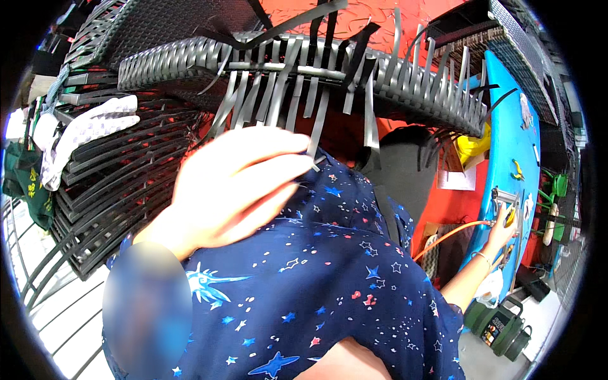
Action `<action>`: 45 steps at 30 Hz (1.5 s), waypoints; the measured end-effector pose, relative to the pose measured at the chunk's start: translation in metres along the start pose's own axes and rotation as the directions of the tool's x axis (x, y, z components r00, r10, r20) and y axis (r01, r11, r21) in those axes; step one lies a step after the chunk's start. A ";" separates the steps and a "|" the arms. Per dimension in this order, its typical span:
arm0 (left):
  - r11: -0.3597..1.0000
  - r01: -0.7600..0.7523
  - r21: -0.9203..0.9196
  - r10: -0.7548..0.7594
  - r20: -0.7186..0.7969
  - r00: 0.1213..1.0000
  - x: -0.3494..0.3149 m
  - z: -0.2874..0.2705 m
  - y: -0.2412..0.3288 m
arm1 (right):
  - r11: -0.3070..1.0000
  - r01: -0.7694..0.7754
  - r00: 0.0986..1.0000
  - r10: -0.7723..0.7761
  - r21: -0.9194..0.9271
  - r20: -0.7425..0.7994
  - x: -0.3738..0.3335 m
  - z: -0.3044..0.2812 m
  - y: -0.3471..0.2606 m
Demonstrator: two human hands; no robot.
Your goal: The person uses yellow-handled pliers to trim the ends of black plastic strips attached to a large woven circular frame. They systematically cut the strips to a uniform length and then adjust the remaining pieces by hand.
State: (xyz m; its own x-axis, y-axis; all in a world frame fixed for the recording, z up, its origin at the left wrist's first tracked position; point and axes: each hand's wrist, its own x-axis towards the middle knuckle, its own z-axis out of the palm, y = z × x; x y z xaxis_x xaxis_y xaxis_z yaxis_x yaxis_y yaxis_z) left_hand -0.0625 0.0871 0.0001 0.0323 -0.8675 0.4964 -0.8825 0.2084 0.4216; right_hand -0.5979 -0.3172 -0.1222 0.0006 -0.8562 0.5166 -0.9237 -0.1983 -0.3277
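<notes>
A black woven panel point(183, 60) of plastic wicker lies across the far side in front of me, with many loose flat strips point(285, 88) sticking out of it. My left hand point(234, 183) is held just this side of the strips, back upward, its fingers loosely bent and apart. One strip end comes down beside its fingertips; the thumb is hidden. Off to the right, my right hand point(502, 229) is wrapped round a metal air tool point(505, 197) on the blue table point(500, 126). An orange hose point(449, 235) runs to it. Its exact kind is hard to make out.
On the left a stack of black slatted frames point(126, 158) bears a white checked glove point(95, 123). A yellow bag point(474, 147) sits by the blue table. Green-handled tools point(558, 185) hang beyond it; a dark green jug point(500, 329) stands at lower right. Red covers the floor point(405, 19).
</notes>
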 end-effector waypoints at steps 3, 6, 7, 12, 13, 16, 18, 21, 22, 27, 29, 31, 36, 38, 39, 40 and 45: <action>0.981 0.191 0.013 -0.192 0.066 0.979 0.001 0.046 -0.010 | 0.999 -0.035 0.999 0.035 0.041 -0.006 -0.012 0.004 0.020; 0.962 0.272 0.014 -0.258 0.373 0.891 -0.010 0.065 -0.027 | 0.995 -0.047 0.997 0.052 0.085 -0.055 -0.031 0.009 0.008; 0.957 0.288 -0.032 -0.260 0.345 0.902 -0.013 0.065 -0.027 | 0.974 -0.085 0.995 0.093 0.210 -0.027 -0.035 0.010 0.003; 0.935 0.165 -0.314 -0.175 -0.004 0.985 -0.003 0.044 -0.012 | 0.762 -0.112 0.994 0.079 0.638 0.080 -0.046 0.004 -0.059; 0.941 0.092 -0.326 -0.127 -0.089 0.988 0.000 0.038 -0.007 | 0.714 -0.115 0.993 0.054 0.690 0.110 -0.047 -0.002 -0.079; 0.982 -0.010 -0.191 -0.043 -0.269 0.962 0.004 0.030 -0.004 | 0.701 0.183 0.941 -0.327 0.690 0.082 -0.055 -0.025 -0.174; 0.987 -0.032 -0.160 -0.022 -0.324 0.946 0.009 0.041 -0.016 | 0.634 0.393 0.829 -0.558 0.666 0.042 -0.062 -0.044 -0.240; 0.982 0.165 -0.093 -0.179 -0.162 0.970 0.007 0.066 -0.014 | 0.430 0.616 0.562 -0.827 0.660 0.014 -0.066 -0.067 -0.330; 0.948 0.264 -0.176 -0.280 -0.073 0.957 0.005 0.076 -0.014 | 0.364 0.649 0.467 -0.884 0.669 0.028 -0.067 -0.074 -0.354; 0.868 0.273 -0.414 -0.363 -0.154 0.919 -0.001 0.095 -0.023 | 0.278 0.648 0.220 -0.960 0.709 0.175 -0.067 -0.067 -0.417; 0.894 0.232 -0.383 -0.359 -0.303 0.883 0.004 0.094 -0.024 | 0.303 0.754 0.248 -0.953 0.582 0.175 -0.060 -0.053 -0.427; 0.909 0.223 -0.353 -0.344 -0.328 0.880 0.005 0.100 -0.032 | 0.321 0.859 0.285 -0.947 0.399 0.148 -0.056 -0.045 -0.435; 0.548 0.326 -0.771 -0.627 -0.120 0.770 0.006 0.110 -0.032 | 0.230 0.932 0.196 -0.970 0.282 0.142 -0.050 -0.035 -0.437; 0.495 0.332 -0.803 -0.661 -0.100 0.744 0.009 0.110 -0.029 | 0.208 0.944 0.183 -0.976 0.255 0.119 -0.050 -0.033 -0.438; 0.502 0.338 -0.796 -0.662 -0.103 0.742 0.009 0.111 -0.029 | 0.196 0.950 0.175 -0.979 0.242 0.107 -0.051 -0.032 -0.438; 0.510 0.345 -0.788 -0.664 -0.105 0.741 0.008 0.111 -0.030 | 0.167 0.956 0.146 -0.984 0.240 0.102 -0.051 -0.034 -0.440; 0.602 0.355 -0.715 -0.641 -0.169 0.748 0.001 0.113 -0.039 | 0.110 0.971 0.105 -0.994 0.210 0.034 -0.053 -0.025 -0.443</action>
State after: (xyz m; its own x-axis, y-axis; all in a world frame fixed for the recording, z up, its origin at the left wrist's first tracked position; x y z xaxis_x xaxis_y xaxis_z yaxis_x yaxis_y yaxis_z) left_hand -0.0811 0.0266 -0.1017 0.6694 -0.7067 0.2292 -0.1844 0.1408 0.9727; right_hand -0.1989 -0.1720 0.0157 0.9312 0.0912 0.3530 -0.0202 -0.9539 0.2995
